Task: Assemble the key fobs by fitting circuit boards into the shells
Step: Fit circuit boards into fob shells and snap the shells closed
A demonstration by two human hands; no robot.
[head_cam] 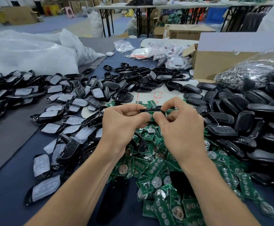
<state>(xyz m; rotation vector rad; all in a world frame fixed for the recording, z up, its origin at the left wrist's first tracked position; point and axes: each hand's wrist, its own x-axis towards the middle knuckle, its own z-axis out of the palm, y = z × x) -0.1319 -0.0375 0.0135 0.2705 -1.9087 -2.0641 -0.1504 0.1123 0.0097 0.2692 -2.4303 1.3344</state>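
Note:
Both hands meet above the table's middle and grip one black key fob shell (151, 110), seen edge-on. My left hand (121, 124) pinches its left end. My right hand (180, 126) pinches its right end, thumb pressed on a green circuit board (152, 117) just under the shell. Below my hands lies a heap of green circuit boards (164, 173) with round battery holders. Shell halves with white button pads (64, 111) spread to the left. Closed black fobs (240, 121) are piled on the right.
Empty black shell halves (133, 79) lie at the centre back. Behind them stand an open cardboard box (214, 62), a bag of metal key rings (250, 70) and small plastic bags (169, 53). Large clear bags (27, 51) fill the back left.

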